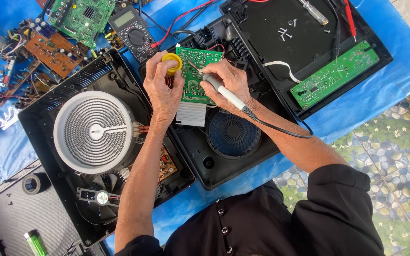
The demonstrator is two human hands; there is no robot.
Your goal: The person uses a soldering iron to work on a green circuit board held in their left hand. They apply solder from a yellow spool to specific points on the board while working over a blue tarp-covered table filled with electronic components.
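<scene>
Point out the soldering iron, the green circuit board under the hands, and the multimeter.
soldering iron (pixel 225 93), head view, on its grey handle.
green circuit board (pixel 200 58), head view, upper part.
multimeter (pixel 135 37), head view, its dial.

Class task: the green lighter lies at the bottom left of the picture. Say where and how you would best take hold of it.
Pinch the lighter across its long flat sides at mid-body, coming from above. It lies flat on a grey panel with open space around it, and its narrow body suits a thumb-and-finger pinch.
</scene>
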